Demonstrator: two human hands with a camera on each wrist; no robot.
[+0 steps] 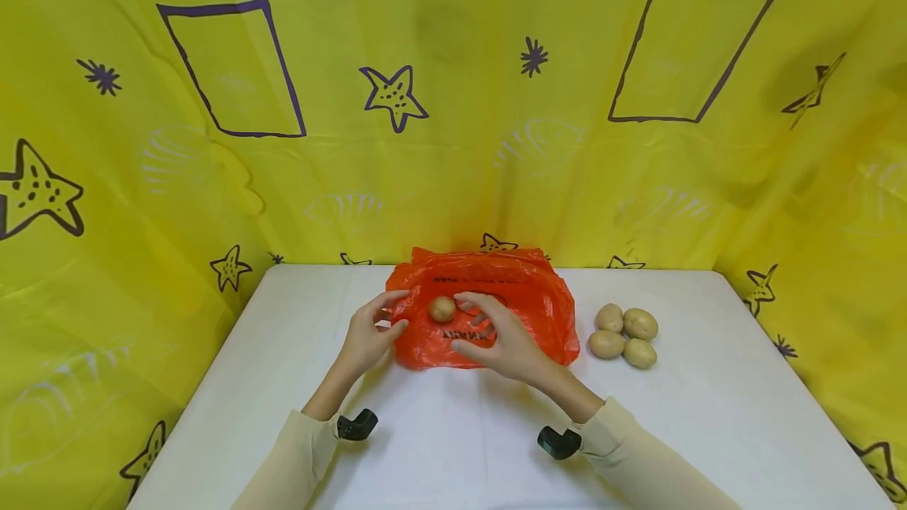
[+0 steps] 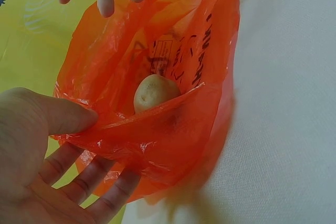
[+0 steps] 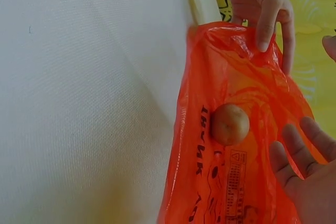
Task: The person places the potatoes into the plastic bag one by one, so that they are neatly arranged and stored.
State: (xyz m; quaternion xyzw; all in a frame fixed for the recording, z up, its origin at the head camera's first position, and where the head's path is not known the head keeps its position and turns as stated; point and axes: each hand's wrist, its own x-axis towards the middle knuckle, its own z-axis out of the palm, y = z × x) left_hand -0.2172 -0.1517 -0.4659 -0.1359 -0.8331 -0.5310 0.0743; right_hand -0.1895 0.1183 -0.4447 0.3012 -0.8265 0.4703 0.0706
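Note:
A red plastic bag (image 1: 549,301) with black print lies on the table, its mouth spread toward me. Inside it sits one potato (image 1: 442,308), also visible past the bag's rim in the left wrist view. My left hand (image 1: 366,339) holds the bag's left edge, thumb (image 2: 73,118) on the inner side and fingers behind the film. Over the bag's right part hovers my right hand (image 1: 508,341), its fingers spread and loosely bent with nothing between them. The right wrist view shows its fingertips (image 3: 294,140) apart from the potato.
Several potatoes (image 1: 640,324) are grouped on the white table (image 1: 680,431) to the right of the bag. A yellow curtain (image 1: 453,179) with star drawings surrounds the table at the back and sides. Each wrist wears a black camera (image 1: 559,442).

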